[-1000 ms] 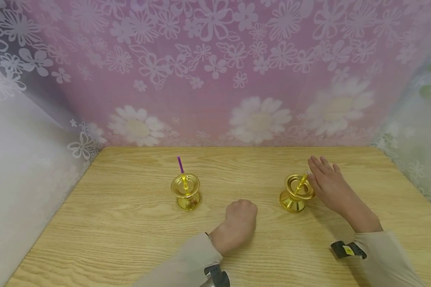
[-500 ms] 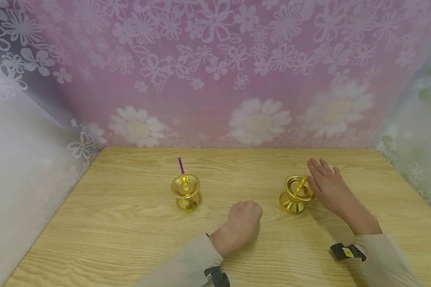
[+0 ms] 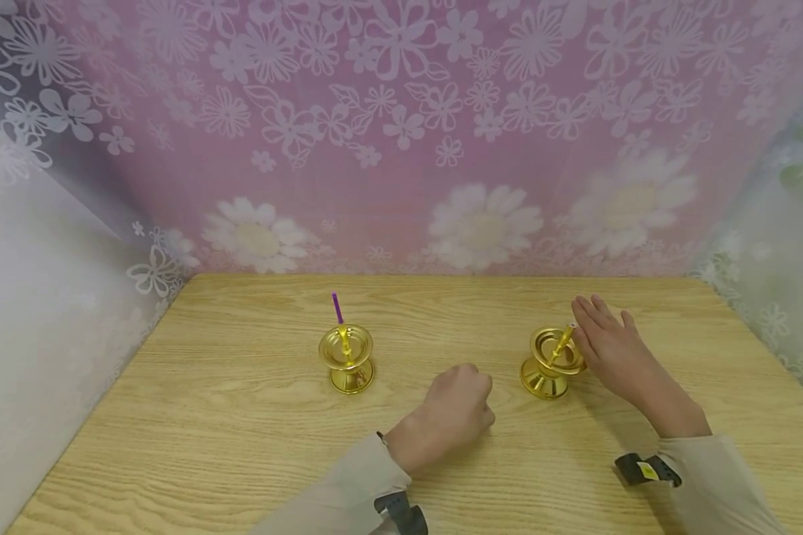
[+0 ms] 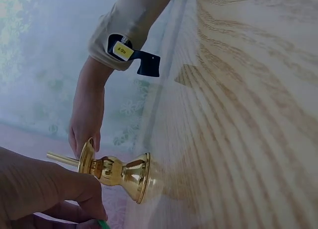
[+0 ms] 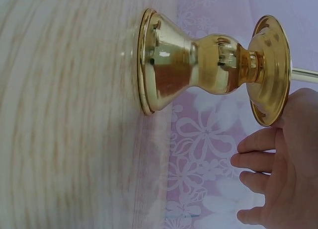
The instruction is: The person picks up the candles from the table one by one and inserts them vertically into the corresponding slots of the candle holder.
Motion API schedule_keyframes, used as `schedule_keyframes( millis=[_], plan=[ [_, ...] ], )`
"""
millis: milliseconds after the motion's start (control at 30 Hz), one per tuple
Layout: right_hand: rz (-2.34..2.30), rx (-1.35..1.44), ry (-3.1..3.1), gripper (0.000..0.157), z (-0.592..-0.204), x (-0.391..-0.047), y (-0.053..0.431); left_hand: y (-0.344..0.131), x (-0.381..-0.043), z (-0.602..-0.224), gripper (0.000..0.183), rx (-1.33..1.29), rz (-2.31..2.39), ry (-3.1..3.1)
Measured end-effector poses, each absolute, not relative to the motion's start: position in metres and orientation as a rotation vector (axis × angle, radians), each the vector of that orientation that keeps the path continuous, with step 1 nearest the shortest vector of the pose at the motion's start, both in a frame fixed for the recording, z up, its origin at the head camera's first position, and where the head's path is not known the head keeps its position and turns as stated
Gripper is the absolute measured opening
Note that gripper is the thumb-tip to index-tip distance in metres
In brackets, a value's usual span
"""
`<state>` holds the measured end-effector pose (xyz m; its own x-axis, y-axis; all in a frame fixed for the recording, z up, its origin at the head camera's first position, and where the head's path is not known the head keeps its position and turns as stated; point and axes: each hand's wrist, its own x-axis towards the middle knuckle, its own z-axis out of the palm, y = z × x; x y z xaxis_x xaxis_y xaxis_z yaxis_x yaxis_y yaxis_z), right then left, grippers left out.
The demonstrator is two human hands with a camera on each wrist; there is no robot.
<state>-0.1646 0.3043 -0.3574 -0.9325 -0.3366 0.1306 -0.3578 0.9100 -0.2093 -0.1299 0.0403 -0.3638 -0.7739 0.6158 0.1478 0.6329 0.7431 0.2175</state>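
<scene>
My left hand (image 3: 451,409) is low over the table, left of the right-hand golden candle holder (image 3: 547,379). Its fingers are curled and, in the left wrist view, pinch a small green thing (image 4: 103,224), mostly hidden by the hand. My right hand (image 3: 612,349) lies against the right side of that holder's dish, fingers extended and holding nothing. The holder stands upright, and its thin central tube (image 5: 304,75) carries no candle. At the left, a matching golden candle holder (image 3: 352,377) bears a thin purple candle (image 3: 337,307), leaning slightly.
Both holders stand on a light wood-grain table (image 3: 241,431). Behind it rises a pink flowered backdrop (image 3: 375,200), with pale sheets along both sides. A black wrist strap (image 3: 647,469) is on the right sleeve, another strap (image 3: 401,513) on the left.
My left hand has shifted a little to the right, closer to the right-hand holder, and turned so its fingers show more. My right hand stays almost where it was.
</scene>
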Motion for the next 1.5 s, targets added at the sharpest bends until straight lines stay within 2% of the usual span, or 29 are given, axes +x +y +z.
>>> schedule_keyframes(
  millis=[300,500,767,1133,1500],
  plan=[
    [0.331,0.541,-2.979,0.054,-0.359,-0.165,0.304,0.038,-0.133,-0.355,0.026,-1.044,-0.526,-2.739],
    [0.338,0.532,-2.987,0.054,-0.358,-0.165,0.304,0.037,-0.133,-0.352,0.007,-1.098,-0.486,-2.495],
    [0.357,0.524,-2.992,0.055,-0.358,-0.164,0.304,0.040,-0.135,-0.353,0.008,-1.114,-0.427,-2.229],
    [0.383,0.520,-2.998,0.055,-0.356,-0.163,0.303,0.041,-0.139,-0.352,0.009,-1.105,-0.632,-2.262],
    [0.394,0.514,-3.012,0.056,-0.356,-0.164,0.303,0.049,-0.144,-0.341,0.009,-1.086,-0.617,-2.224]
  ],
)
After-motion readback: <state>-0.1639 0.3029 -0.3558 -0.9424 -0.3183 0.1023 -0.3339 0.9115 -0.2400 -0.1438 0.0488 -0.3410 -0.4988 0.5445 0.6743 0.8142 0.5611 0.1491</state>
